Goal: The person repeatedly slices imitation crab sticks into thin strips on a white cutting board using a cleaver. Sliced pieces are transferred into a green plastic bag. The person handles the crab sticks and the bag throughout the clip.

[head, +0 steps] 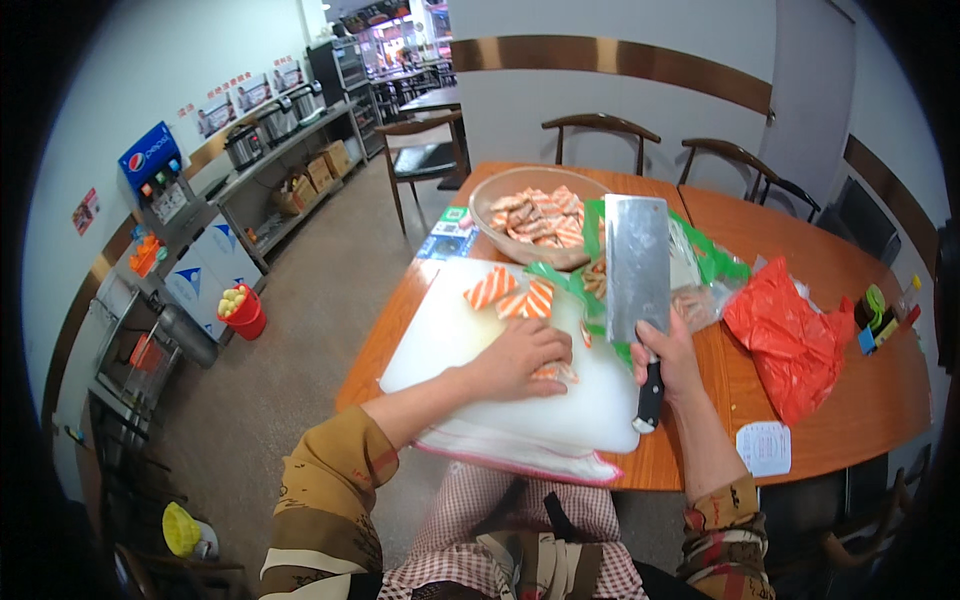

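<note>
My right hand (pixel 670 358) grips the black handle of a Chinese cleaver (pixel 636 262). Its broad steel blade is raised over the right part of the white cutting board (pixel 442 352), apart from the food. On the board, my left hand (pixel 525 356) curls over an orange-and-white striped food piece (pixel 556 370), mostly hidden by the fingers. Just beyond that hand lie more striped pieces (pixel 491 288). Behind the board stands a large clear bowl (pixel 487 232) heaped with similar striped pieces. Green plastic bags (pixel 592 296) lie partly behind the blade.
A folded white cloth (pixel 517 454) sticks out under the board's near edge. Right of the cleaver, the wooden table (pixel 709 390) carries a red plastic bag (pixel 787 337), a small printed card (pixel 763 448) and condiment containers (pixel 885 319). Chairs (pixel 600 124) stand behind it.
</note>
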`<state>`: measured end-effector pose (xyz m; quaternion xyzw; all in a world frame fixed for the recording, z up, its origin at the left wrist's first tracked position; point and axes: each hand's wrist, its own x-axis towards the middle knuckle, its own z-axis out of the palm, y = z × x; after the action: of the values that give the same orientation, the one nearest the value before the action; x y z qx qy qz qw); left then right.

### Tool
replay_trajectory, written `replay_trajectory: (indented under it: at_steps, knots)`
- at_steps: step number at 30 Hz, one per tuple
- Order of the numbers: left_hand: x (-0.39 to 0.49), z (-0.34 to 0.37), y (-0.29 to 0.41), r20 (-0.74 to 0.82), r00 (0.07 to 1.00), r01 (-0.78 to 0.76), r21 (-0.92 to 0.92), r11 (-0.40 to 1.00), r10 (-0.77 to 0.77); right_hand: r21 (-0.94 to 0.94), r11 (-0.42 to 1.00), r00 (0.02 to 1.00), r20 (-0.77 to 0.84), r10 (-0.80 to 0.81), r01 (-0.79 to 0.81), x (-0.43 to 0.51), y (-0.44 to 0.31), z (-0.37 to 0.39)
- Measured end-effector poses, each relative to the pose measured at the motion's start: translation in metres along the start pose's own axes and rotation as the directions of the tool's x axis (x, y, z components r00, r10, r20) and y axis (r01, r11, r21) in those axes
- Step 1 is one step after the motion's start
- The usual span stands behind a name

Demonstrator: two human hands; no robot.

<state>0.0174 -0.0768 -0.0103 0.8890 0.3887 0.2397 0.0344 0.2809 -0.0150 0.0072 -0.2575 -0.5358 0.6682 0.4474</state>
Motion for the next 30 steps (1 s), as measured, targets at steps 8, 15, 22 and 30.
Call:
replay_trajectory:
  at_steps: [8, 15, 22, 30]
  knots:
    - [-0.011, 0.007, 0.010, -0.138, 0.983, 0.129, 0.053, 0.990, -0.121, 0.059, 0.992, 0.989, -0.097, -0.108, 0.114, -0.003, -0.006, -0.002]
    - [0.026, -0.009, -0.002, -0.298, 0.877, 0.330, -0.197, 0.923, -0.377, 0.167, 0.939, 0.945, -0.182, -0.270, 0.301, -0.004, -0.019, -0.003]
    - [0.160, -0.008, -0.015, -0.070, 0.863, 0.505, 0.157, 0.849, -0.500, 0.225, 0.916, 0.936, -0.201, -0.289, 0.332, -0.005, -0.022, -0.012]
    - [0.174, 0.016, -0.055, 0.009, 0.946, 0.321, -0.146, 0.936, -0.323, 0.229, 0.915, 0.936, -0.202, -0.290, 0.333, -0.009, -0.024, -0.003]
